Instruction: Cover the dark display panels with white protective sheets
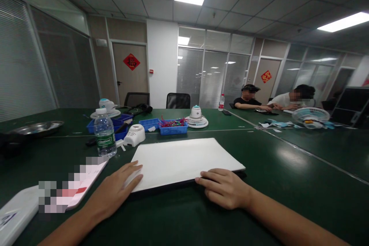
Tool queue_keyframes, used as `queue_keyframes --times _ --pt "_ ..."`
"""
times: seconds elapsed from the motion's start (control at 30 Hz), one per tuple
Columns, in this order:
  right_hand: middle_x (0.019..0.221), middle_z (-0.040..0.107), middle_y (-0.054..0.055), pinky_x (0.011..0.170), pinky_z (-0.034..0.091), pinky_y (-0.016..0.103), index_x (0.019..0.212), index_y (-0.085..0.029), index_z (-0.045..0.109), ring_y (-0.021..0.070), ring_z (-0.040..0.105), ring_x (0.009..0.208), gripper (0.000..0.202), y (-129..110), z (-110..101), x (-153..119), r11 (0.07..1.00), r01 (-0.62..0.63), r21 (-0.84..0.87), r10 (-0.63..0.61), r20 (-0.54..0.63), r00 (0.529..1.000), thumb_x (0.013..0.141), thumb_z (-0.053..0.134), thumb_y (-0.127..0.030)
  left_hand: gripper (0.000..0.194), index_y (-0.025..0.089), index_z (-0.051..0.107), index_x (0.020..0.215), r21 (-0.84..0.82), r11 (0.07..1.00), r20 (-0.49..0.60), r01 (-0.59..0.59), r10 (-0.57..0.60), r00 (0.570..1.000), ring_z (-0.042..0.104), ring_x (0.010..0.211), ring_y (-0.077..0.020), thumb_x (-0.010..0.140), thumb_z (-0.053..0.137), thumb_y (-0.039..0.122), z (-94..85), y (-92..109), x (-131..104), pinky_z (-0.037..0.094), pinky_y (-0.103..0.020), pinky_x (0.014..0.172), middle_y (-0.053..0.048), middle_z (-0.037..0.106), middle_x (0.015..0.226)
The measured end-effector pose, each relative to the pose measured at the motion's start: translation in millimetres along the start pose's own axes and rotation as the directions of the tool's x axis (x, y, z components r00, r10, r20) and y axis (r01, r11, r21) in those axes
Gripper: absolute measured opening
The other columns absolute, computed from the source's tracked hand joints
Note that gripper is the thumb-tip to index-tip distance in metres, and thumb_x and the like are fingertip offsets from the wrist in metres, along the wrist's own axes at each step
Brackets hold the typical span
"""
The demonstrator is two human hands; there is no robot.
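A white sheet, or stack of sheets (181,161), lies flat in front of me on a thin dark backing that shows along its near edge. My left hand (119,182) rests at the sheet's left edge, its fingers stretched out over the near left corner. At the near edge, right of the middle, my right hand (225,186) touches the sheet with its fingers apart and slightly bent. Neither hand grips a thing that I can see. Left of the sheet stands a water bottle (104,134) with a green label, beside a white plastic housing (135,135).
Blue bins (173,128), one with red wires, and a white fan part (196,118) stand beyond the sheet. A pink phone-like slab (89,180) lies left, a metal tray (37,128) farther left. Two people (246,100) sit at the far right near a fan (311,117).
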State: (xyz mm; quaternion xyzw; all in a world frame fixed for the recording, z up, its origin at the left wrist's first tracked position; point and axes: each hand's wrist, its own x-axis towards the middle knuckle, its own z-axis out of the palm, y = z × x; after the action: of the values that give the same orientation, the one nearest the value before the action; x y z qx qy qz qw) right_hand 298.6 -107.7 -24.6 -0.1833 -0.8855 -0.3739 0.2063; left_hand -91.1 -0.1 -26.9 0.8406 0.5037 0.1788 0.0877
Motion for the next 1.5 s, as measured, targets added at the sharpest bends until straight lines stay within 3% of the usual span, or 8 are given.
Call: queue_keyframes --times 0.2,0.5,0.67,0.8,0.97,1.1,1.3,1.5 --pt "0.137 0.063 0.012 0.087 0.059 0.039 0.082 -0.016 0.065 0.0281 0.061 0.124 0.009 13.7 -9.4 -12.0 0.999 0.024 -0.045 -0.025 -0.02 0.999 0.09 0.061 -0.014 0.082 0.04 0.039 0.152 0.084 0.955 0.075 -0.286 0.28 0.957 0.049 0.139 -0.0356 0.08 0.059 0.073 -11.1 -19.2 -1.3 0.044 -0.054 0.111 -0.001 0.045 0.157" --pt "0.134 0.065 0.014 0.09 0.06 0.042 0.084 -0.014 0.065 0.0319 0.057 0.129 0.005 27.2 -20.0 -18.4 0.997 0.047 -0.062 -0.048 -0.021 0.999 0.086 0.065 -0.009 0.115 0.039 0.029 0.156 0.138 0.901 0.048 -0.411 0.408 0.912 0.046 0.141 -0.0385 0.058 0.078 0.074 -22.8 -17.9 -2.3 0.044 -0.058 0.111 -0.004 0.041 0.16" --pt "0.132 0.066 0.015 0.093 0.059 0.043 0.101 -0.014 0.066 0.0295 0.056 0.131 0.014 29.8 -24.8 -23.3 1.0 -0.005 -0.019 0.005 -0.041 0.999 0.088 0.064 -0.009 0.073 0.04 0.038 0.152 0.148 0.877 -0.021 -0.456 0.464 0.886 0.048 0.141 -0.0294 0.085 0.067 0.04 -12.9 -24.2 2.5 0.042 -0.052 0.115 0.0 0.05 0.154" --pt "0.123 0.071 0.014 0.092 0.058 0.043 0.111 -0.016 0.064 0.0248 0.066 0.115 0.022 29.7 -11.5 -32.3 0.989 -0.147 0.013 0.147 -0.038 0.988 0.09 0.064 -0.014 0.069 0.043 0.049 0.145 0.158 0.876 -0.08 -0.456 0.472 0.878 0.056 0.134 -0.0239 0.082 0.058 0.015 -2.9 -25.6 4.7 0.048 -0.047 0.111 0.005 0.057 0.148" --pt "0.096 0.072 0.01 0.08 0.058 0.036 0.109 -0.015 0.066 0.0197 0.069 0.089 0.019 30.7 1.8 -36.4 0.947 -0.32 0.028 0.321 -0.059 0.945 0.091 0.063 -0.015 0.072 0.044 0.048 0.145 0.111 0.89 -0.144 -0.442 0.454 0.879 0.056 0.134 -0.0238 0.08 0.06 0.017 3.3 -20.8 1.3 0.047 -0.045 0.112 0.008 0.055 0.148" --pt "0.093 0.071 0.009 0.073 0.056 0.029 0.108 -0.015 0.067 0.017 0.067 0.084 0.018 36.0 -10.2 -31.1 0.912 -0.409 0.014 0.409 -0.078 0.909 0.093 0.059 -0.011 0.057 0.039 0.053 0.143 -0.006 0.924 -0.238 -0.381 0.369 0.898 0.056 0.133 -0.0239 0.087 0.062 0.032 4.5 -12.8 -0.3 0.045 -0.043 0.114 0.006 0.058 0.146" --pt "0.094 0.071 0.007 0.072 0.053 0.027 0.108 -0.018 0.069 0.016 0.067 0.08 0.018 61.5 -59.2 -8.6 0.825 -0.554 -0.11 0.558 0.011 0.83 0.096 0.055 -0.021 0.075 0.028 0.028 0.158 -0.079 0.99 -0.228 -0.117 0.096 0.969 0.053 0.136 -0.0296 0.093 0.052 0.055 5.4 -0.8 2.4 0.048 -0.047 0.111 -0.007 0.046 0.158" --pt "0.102 0.074 0.004 0.067 0.052 0.033 0.106 -0.025 0.073 0.0207 0.069 0.078 0.021 81.5 -115.7 13.5 0.646 -0.667 -0.371 0.752 0.162 0.639 0.093 0.059 -0.033 0.08 0.023 0.025 0.159 -0.046 0.997 -0.125 -0.055 0.049 0.991 0.051 0.138 -0.0322 0.092 0.05 0.059 15.0 -11.0 4.9 0.047 -0.05 0.11 -0.012 0.044 0.159"
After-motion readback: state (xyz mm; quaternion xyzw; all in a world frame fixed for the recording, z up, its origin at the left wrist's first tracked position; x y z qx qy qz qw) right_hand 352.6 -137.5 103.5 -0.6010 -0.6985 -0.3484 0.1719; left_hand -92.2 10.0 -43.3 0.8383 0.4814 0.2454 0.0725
